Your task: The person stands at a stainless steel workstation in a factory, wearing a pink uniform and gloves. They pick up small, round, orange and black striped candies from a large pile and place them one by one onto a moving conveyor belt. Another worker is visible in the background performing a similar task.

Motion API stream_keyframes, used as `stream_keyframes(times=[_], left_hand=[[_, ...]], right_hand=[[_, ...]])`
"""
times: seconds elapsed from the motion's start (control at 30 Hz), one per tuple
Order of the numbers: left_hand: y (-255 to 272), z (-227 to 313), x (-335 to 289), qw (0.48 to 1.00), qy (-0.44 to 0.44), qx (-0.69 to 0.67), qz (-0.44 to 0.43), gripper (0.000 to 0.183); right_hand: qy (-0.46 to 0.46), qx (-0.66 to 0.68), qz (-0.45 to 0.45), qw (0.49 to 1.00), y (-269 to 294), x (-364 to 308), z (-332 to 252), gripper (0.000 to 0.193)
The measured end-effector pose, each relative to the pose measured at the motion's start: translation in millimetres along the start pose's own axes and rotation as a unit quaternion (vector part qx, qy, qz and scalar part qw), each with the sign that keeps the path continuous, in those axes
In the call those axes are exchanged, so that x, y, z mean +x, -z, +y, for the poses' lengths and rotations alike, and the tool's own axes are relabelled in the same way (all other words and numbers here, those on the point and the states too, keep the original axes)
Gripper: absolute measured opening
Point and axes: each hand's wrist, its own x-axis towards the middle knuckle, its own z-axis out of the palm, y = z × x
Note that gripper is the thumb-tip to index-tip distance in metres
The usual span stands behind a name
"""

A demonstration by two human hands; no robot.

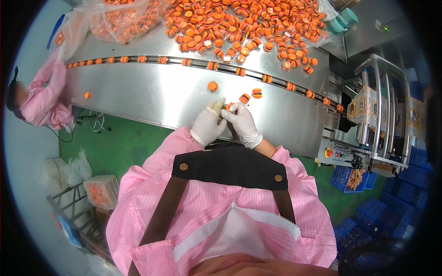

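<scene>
Both my hands are in white gloves and meet over the near part of the steel table (161,96). My left hand (207,125) and my right hand (242,123) pinch a small orange burger-shaped candy (227,106) between their fingertips. The fingers hide most of it. Just beyond my right hand lie one striped burger candy (244,98) and another (257,93), each on its side. A third orange candy (212,86) sits farther off, ahead of my left hand.
Spaced burger candies ride a narrow conveyor channel (175,60) toward a packaging machine (375,106) on the right. Behind it spreads a large heap of candies (239,23) beside a filled plastic bag (124,20). A co-worker in pink (48,94) reaches over the table's left end.
</scene>
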Motion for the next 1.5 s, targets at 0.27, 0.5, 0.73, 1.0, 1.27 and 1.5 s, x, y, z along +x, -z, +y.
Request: stream_keyframes(times=[0.27,0.5,0.73,1.0,1.27,1.5], left_hand=[[6.1,2.2,2.2,0.997,-0.056,-0.057,-0.016,0.046],[6.9,-6.6,0.6,0.992,0.002,-0.119,-0.042,0.044],[9.7,-4.0,-0.6,0.991,-0.021,-0.118,-0.052,0.045],[15.2,-1.0,1.9,0.993,-0.03,-0.109,-0.042,0.037],[14.7,-1.4,1.8,0.996,-0.001,-0.063,-0.059,0.03],[29.7,-45.3,2.7,0.97,0.098,-0.206,0.082,0.03]], right_hand=[[0.014,-0.027,-0.125,0.992,5.3,-1.4,-16.2,0.049],[-0.053,-0.043,-0.182,0.981,18.3,-5.1,-20.6,0.056],[-0.027,-0.014,-0.164,0.986,20.5,-1.0,-3.4,0.042],[-0.071,0.053,-0.207,0.974,20.5,-4.8,-3.5,0.044],[-0.062,0.038,-0.252,0.965,13.9,-3.7,-0.3,0.055],[0.069,-0.39,-0.141,0.907,0.0,46.7,-74.9,0.036]])
